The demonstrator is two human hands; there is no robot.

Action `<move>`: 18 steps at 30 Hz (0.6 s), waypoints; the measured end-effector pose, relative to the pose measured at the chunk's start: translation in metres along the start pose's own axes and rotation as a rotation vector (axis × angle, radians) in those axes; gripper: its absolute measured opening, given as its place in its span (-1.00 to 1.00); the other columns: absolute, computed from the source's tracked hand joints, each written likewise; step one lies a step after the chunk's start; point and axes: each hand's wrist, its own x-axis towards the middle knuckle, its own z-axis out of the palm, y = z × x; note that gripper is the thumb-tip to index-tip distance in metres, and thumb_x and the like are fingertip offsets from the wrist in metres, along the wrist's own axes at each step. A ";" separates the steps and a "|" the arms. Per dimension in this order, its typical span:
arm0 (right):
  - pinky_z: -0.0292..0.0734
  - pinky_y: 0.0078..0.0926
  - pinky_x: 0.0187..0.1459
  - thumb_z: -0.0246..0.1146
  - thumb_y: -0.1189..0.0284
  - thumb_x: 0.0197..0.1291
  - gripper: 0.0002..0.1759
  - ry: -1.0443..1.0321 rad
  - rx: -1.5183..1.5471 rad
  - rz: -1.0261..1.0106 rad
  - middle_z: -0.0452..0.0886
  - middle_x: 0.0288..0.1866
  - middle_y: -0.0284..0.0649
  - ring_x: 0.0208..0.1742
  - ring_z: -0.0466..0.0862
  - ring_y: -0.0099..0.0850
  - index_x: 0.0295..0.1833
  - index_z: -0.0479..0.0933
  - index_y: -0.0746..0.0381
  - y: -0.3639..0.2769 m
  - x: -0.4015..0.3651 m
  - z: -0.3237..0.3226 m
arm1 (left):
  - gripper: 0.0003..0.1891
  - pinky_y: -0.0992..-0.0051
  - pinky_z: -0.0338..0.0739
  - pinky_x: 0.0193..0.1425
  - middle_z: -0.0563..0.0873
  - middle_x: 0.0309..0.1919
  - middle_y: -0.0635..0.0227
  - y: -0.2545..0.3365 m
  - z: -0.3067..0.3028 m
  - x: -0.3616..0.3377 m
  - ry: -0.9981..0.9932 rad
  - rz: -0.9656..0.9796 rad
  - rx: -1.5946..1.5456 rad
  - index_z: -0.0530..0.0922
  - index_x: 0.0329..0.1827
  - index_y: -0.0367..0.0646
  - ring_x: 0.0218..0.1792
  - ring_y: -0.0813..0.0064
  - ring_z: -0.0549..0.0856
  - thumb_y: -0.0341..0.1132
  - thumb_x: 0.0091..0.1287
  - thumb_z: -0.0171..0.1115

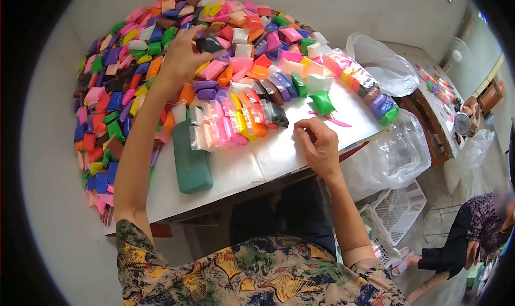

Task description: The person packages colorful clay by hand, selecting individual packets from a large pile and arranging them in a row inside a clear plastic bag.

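Note:
My left hand [185, 56] reaches into a large heap of small wrapped coloured packets [155, 48], which look like soft modelling clay. Its thumb and fingers close around a black packet [209, 44] at the heap's near side. My right hand [319, 145] rests near the table's front edge with curled fingers, and I see nothing in it. Just beyond it lie a thin pink stick [338, 122] and a green packet [323, 103]. Between my hands are rows of packets in clear wrap, among them pink ones [217, 121] and a black one [274, 114].
A dark green case [191, 158] lies on the white tabletop [236, 174], left of the rows. One long multicoloured row [367, 86] runs along the right side. Clear plastic bags [394, 153] hang there, above white baskets [399, 209]. Another person [472, 236] sits at lower right.

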 end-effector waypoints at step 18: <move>0.54 -0.55 -0.19 0.20 0.58 0.30 -0.82 0.094 0.322 0.078 0.75 -0.18 -0.25 -0.26 0.64 -0.56 -0.03 0.64 0.35 0.009 -0.001 -0.007 | -0.20 0.41 0.52 0.09 0.56 0.12 0.18 0.174 0.080 -0.204 -0.006 -0.079 -0.439 0.36 0.45 -0.17 0.03 0.31 0.60 -0.61 0.04 0.40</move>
